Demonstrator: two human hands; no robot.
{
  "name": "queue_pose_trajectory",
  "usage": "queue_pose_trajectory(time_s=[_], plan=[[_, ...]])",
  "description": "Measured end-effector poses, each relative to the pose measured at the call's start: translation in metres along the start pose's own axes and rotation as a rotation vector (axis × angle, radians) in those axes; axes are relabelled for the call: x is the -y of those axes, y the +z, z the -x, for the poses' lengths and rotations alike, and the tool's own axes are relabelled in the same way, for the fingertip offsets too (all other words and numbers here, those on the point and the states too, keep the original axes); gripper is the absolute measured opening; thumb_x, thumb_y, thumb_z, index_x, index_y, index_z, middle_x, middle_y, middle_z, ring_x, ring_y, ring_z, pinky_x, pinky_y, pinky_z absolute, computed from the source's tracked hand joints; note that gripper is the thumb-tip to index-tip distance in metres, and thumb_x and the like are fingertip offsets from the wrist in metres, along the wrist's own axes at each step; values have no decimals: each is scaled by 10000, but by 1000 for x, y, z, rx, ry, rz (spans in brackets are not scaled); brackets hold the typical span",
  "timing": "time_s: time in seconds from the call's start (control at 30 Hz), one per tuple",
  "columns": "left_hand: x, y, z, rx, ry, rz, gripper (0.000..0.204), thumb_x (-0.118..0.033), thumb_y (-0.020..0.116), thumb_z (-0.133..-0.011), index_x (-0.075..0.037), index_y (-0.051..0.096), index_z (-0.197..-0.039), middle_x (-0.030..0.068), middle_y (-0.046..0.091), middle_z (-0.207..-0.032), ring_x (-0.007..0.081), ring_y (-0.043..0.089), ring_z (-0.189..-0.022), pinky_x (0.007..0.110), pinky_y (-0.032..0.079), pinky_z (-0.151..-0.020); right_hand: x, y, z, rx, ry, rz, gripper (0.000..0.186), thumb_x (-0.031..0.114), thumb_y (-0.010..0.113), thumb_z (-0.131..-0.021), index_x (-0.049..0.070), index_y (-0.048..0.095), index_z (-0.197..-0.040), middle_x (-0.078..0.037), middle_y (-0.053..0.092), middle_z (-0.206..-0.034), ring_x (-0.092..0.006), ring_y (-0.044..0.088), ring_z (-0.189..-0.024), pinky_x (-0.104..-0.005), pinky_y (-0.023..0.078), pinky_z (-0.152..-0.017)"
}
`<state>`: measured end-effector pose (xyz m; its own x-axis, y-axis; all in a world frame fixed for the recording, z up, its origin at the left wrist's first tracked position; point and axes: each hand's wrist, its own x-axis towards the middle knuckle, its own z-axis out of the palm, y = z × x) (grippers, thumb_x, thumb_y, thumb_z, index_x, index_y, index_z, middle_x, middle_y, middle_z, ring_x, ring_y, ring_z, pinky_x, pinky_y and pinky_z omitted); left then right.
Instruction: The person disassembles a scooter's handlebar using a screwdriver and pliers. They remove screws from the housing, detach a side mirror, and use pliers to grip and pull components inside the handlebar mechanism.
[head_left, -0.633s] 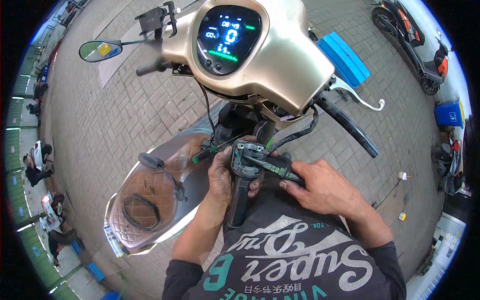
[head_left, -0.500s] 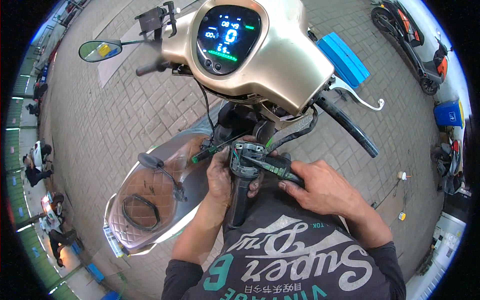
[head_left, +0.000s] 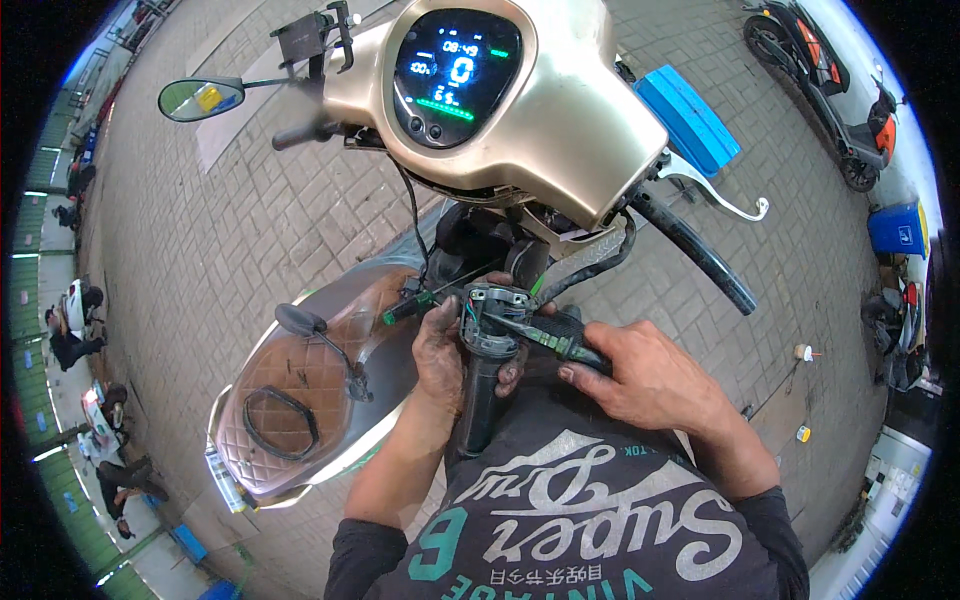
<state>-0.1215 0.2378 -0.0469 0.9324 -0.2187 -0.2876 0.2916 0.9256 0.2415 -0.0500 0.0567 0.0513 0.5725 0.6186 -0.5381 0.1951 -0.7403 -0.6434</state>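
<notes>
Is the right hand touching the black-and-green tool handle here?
Touching: the head view shows the right hand holding the tool handle, its near end between thumb and fingers.

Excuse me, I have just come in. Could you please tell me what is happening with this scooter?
A person sits or stands by a gold scooter with its display lit. The left hand holds a black grip with an exposed housing at its top. The right hand holds a black-and-green tool, its tip at the housing. The scooter's right handlebar end has no grip, and a mirror lies on the brown seat.
</notes>
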Motion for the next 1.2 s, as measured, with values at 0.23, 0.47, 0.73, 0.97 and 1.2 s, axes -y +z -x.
queue_pose_trajectory(time_s=[0.23,0.47,0.73,0.97,1.2], plan=[[2,1,2,22,15,-28,570,-456,487,-834,-72,366,-1238,305,526,-1083,246,564,-480,303,468,-363,-3,-5,2,49,-18,-3,313,274,584,-824,-37,559,-832,-256,581,-684,-422,584,-702,-463,464,-651],[1,-2,2,-5,18,-35,518,-424,390,-889,-58,355,-1255,365,482,-1123,259,527,-444,331,423,-332,-9,2,3,-13,-88,-7,312,274,592,-818,-36,555,-822,-248,581,-684,-418,584,-706,-464,461,-655],[0,0,4,73,-10,-46,533,-440,423,-883,-78,317,-1261,314,487,-1132,276,557,-521,337,456,-392,-13,-13,11,99,39,-18,300,274,640,-783,-12,561,-823,-231,574,-666,-380,596,-692,-431,453,-626],[-2,6,5,55,16,-98,519,-418,441,-894,-74,315,-1262,283,509,-1112,299,575,-552,352,468,-413,-34,-17,28,88,146,-52,309,283,674,-754,-4,563,-779,-197,561,-629,-331,584,-615,-396,427,-563],[0,4,6,58,47,-83,460,-375,398,-921,-69,322,-1257,233,543,-1067,305,580,-554,353,467,-413,-38,-12,31,75,235,-40,313,287,668,-758,-7,562,-764,-179,565,-622,-318,577,-600,-396,415,-554]])
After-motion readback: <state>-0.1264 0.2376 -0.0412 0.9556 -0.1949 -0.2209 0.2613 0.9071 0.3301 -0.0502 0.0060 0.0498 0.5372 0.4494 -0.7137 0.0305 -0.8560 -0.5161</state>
